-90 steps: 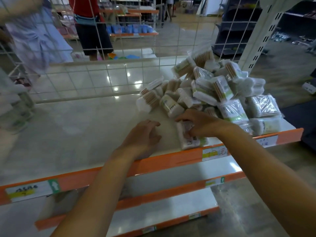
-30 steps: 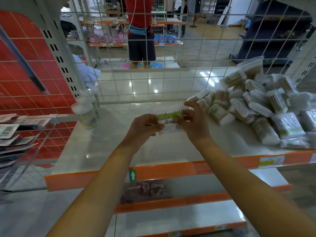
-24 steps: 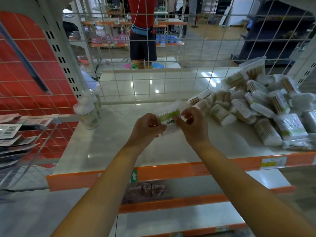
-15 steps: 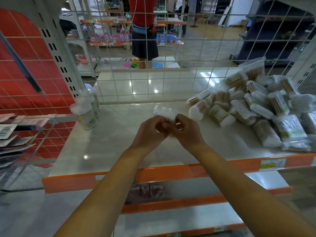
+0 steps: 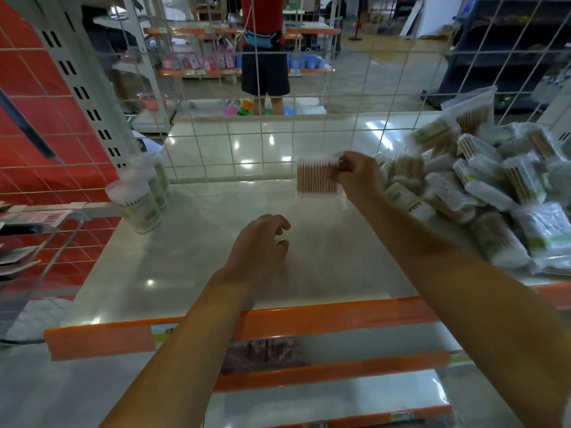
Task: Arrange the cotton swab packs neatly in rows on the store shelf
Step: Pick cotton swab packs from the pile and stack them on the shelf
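My right hand [image 5: 355, 177] pinches one cotton swab pack [image 5: 315, 179] by its right edge and holds it upright above the back of the white shelf [image 5: 216, 261]. The wooden sticks show through the clear wrap. My left hand [image 5: 259, 245] hovers over the middle of the shelf with loosely curled fingers and holds nothing. A loose pile of cotton swab packs [image 5: 482, 186] covers the right end of the shelf.
Two round swab tubs [image 5: 139, 199] stand at the shelf's left end. A wire grid [image 5: 278, 131] backs the shelf, and an orange rail [image 5: 309, 319] edges its front. Lower shelves lie below. A person in red top and dark shorts [image 5: 265, 57] stands beyond the grid.
Both hands held the pack together over the shelf middle. Now my left hand has let go and dropped back, and my right hand has carried the pack up toward the rear.
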`<state>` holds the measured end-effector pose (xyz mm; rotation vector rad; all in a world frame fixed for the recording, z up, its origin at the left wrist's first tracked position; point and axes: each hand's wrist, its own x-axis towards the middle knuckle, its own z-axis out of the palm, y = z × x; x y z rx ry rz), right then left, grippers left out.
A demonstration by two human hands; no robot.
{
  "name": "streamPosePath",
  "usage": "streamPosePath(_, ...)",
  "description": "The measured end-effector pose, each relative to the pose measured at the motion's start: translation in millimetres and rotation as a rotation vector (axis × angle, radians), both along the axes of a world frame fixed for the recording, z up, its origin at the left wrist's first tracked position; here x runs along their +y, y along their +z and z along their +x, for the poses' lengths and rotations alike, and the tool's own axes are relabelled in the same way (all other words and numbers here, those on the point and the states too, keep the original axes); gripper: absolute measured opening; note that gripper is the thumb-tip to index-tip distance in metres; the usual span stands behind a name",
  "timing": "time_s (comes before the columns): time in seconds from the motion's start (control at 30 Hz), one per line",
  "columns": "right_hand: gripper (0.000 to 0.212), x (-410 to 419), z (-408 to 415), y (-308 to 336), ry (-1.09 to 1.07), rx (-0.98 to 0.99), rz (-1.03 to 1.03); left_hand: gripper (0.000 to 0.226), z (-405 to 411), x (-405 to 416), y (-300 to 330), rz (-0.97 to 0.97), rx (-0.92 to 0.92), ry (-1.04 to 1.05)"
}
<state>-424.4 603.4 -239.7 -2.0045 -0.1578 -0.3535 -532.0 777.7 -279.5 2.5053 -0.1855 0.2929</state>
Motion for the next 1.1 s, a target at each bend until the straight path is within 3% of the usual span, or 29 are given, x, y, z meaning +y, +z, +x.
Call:
streamPosePath(0.1,0.025,-1.7,28.7,-3.3,-0.033,0.011,-0.121,0.029,5.6,-5.8,-4.6,0.013,-0.016,0.007)
streamPosePath(0.3,0.017,2.7,66.3,-6.5,-0.042,0.086,-0.214,0.027,15.4,-11.3,-10.3,0.055,-0.038,0.020)
streamPosePath(0.5,0.009,11.7,79.9,-8.5,-0.027,0.146,-0.234,0.027,10.9,-14.3,-13.4,-0.023,-0.065,0.080)
streamPosePath(0.93,0.015,16.5,78.5,-12.8,-0.097,0.009,-0.407,0.022,15.0,-11.3,-22.8,0.076,-0.117,0.082)
streamPosePath(1.1,0.030,9.5,64.3,-6.2,-0.125,-0.009,-0.430,0.027,13.8,-12.7,-18.3,0.077,-0.081,0.067)
